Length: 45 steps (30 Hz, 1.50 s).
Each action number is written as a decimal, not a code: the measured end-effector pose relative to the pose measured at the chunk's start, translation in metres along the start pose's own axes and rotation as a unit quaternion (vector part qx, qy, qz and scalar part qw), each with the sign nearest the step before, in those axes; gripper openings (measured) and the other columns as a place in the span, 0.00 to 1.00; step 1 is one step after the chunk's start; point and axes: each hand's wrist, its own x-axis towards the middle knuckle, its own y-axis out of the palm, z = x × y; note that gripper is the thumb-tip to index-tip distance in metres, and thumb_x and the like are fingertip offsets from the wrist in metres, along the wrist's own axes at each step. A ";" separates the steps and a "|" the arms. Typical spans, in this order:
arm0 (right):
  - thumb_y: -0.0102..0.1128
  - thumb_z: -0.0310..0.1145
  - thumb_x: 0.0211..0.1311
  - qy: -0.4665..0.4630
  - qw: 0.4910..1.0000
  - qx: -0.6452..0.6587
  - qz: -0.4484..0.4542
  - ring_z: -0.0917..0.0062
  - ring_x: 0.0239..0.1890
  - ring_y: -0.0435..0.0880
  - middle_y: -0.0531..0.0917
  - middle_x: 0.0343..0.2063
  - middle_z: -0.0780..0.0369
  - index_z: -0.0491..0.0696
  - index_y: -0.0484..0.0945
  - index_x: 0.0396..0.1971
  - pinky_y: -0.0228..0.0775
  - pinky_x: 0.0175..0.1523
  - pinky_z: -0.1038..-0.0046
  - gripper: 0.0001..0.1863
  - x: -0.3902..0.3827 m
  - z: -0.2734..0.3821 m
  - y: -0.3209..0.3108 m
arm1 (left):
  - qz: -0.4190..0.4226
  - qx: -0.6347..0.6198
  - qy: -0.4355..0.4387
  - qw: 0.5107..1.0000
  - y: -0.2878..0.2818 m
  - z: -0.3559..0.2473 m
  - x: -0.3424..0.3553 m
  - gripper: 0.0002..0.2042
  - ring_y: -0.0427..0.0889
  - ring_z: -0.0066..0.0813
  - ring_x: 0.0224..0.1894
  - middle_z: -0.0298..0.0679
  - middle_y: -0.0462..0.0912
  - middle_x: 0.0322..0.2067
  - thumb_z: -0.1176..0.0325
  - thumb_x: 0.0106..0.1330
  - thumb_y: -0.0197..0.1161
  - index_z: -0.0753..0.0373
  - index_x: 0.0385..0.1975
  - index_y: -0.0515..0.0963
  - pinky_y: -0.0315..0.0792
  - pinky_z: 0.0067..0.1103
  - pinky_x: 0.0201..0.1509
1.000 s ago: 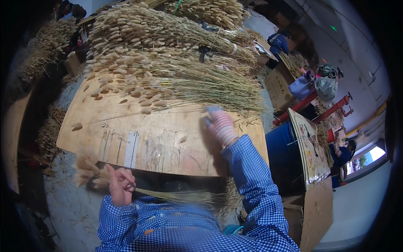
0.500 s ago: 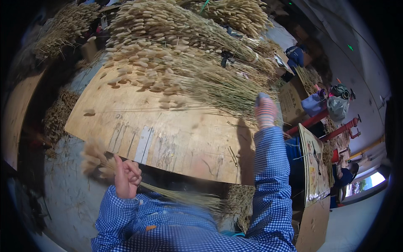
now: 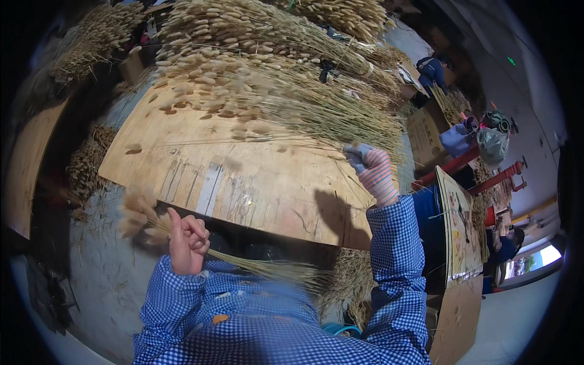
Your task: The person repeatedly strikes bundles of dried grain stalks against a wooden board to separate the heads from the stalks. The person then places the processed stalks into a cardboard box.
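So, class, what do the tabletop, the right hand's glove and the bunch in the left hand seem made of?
Tabletop: probably wood or plywood, faintly glossy; tan, with slight sheen and dark streaks. Glove: likely knitted fabric, matt; striped, close-fitting, no shine. Bunch: apparently dried grass, dull; thin straw-coloured stems, fluffy heads.

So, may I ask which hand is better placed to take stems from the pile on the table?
Probably the right: the gloved right hand is over the table, near the stem ends, while the left hand is farther off and closed round a fluffy-headed bunch.
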 end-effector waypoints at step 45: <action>0.58 0.38 0.63 -0.060 0.406 0.907 0.088 0.71 0.29 0.80 0.80 0.30 0.57 0.44 0.78 0.36 0.74 0.28 0.72 0.12 -0.142 0.153 0.052 | 0.028 0.021 -0.029 0.999 -0.002 0.009 0.000 0.32 0.46 0.12 0.12 0.25 0.51 0.12 0.40 0.71 0.33 0.62 0.16 0.67 0.42 0.12 0.14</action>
